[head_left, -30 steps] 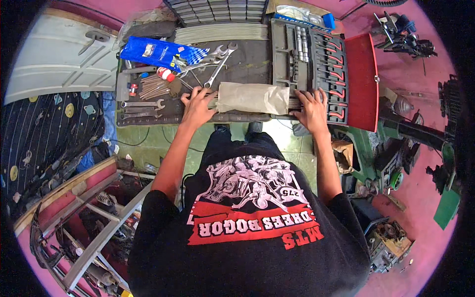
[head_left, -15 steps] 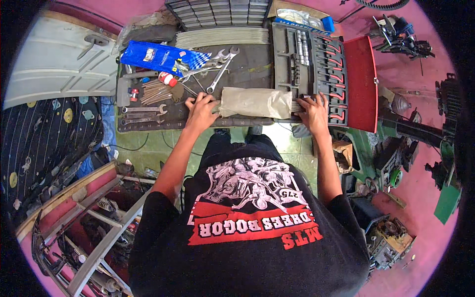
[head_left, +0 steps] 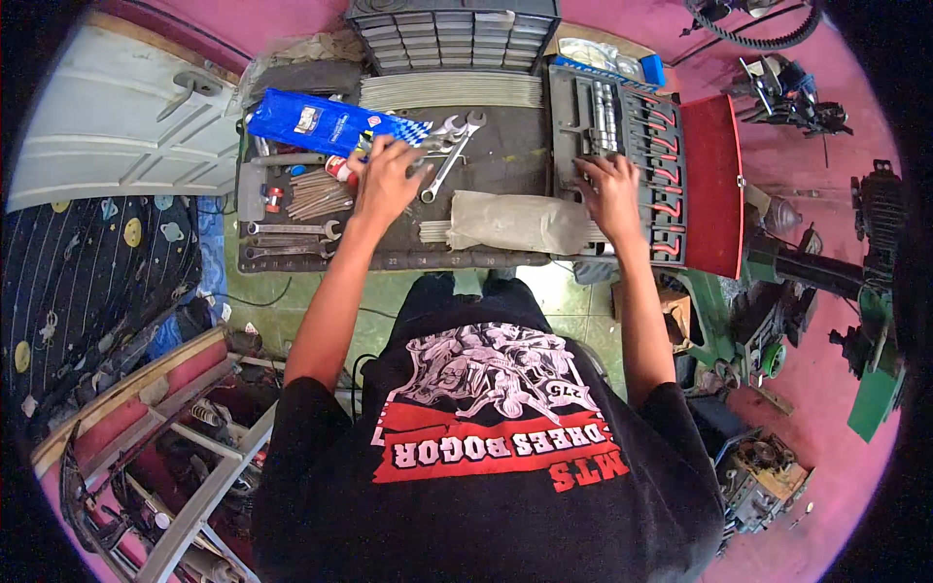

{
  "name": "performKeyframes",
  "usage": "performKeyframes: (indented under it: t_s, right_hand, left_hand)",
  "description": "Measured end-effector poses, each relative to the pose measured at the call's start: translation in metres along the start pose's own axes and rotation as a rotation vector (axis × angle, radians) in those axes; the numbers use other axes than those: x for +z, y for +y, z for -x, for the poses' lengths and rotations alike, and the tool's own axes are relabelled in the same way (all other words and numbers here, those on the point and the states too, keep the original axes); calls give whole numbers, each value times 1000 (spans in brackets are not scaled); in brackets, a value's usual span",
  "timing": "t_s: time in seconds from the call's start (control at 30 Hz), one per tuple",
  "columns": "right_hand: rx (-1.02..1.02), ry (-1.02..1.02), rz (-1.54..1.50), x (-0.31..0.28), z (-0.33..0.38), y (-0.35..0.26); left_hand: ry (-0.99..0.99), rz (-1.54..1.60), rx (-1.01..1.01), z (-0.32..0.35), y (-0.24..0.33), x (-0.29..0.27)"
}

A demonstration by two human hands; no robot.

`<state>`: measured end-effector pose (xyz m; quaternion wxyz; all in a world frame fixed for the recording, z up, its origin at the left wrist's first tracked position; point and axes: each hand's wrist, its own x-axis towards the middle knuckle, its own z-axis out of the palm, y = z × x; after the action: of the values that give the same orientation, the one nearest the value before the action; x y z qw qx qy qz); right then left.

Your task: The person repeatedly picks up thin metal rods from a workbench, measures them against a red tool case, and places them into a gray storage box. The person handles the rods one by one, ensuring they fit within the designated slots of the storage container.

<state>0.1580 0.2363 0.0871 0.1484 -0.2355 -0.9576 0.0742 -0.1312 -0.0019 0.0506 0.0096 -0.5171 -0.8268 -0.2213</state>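
Note:
My left hand (head_left: 386, 178) reaches over the dark work mat (head_left: 505, 160), fingers spread, resting by several silver wrenches (head_left: 449, 146) and a blue packet (head_left: 326, 124). It grips nothing that I can see. My right hand (head_left: 609, 189) lies with its fingers apart on the open grey tool case (head_left: 622, 146) holding sockets and red-handled tools, at its left edge. A beige wrapped bundle (head_left: 515, 222) lies on the mat between my two hands, with thin metal rods sticking out beneath it.
More wrenches (head_left: 292, 233) and small bits (head_left: 316, 192) lie at the mat's left. A red lid (head_left: 712, 185) stands right of the case. A grey drawer cabinet (head_left: 452, 34) sits behind. Engine parts (head_left: 807, 282) crowd the right floor; a metal frame (head_left: 175, 457) is lower left.
Both hands left the beige bundle's ends: my left hand moved up toward the wrenches and blue packet, my right hand moved up onto the tool case. The bundle stays on the mat.

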Motion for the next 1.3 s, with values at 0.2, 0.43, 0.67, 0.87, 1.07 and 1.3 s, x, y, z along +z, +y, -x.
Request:
performKeyframes:
  t_s: [0.2,0.43,0.67,0.87,1.07,1.3]
  right_hand:
    - [-122,-1,23,58,-78,-42]
    - [-103,-70,118,116,-147,-78]
    - [-144,-128,182,149,-177,-92]
    - [-137,-167,223,158,-184,-95]
    - [-157,-99,218,166,-190,-88]
    - [-233,-190,267,163,-201,-94]
  left_hand:
    - [48,-68,105,-71,-22,15]
    - [-65,-198,183,-113,-36,34]
    - [-80,-270,186,-122,-41,60]
    - [-100,-250,182,-122,-51,71]
    - [-52,-193,233,-132,-55,70]
    - [-66,-217,317,-133,-58,73]
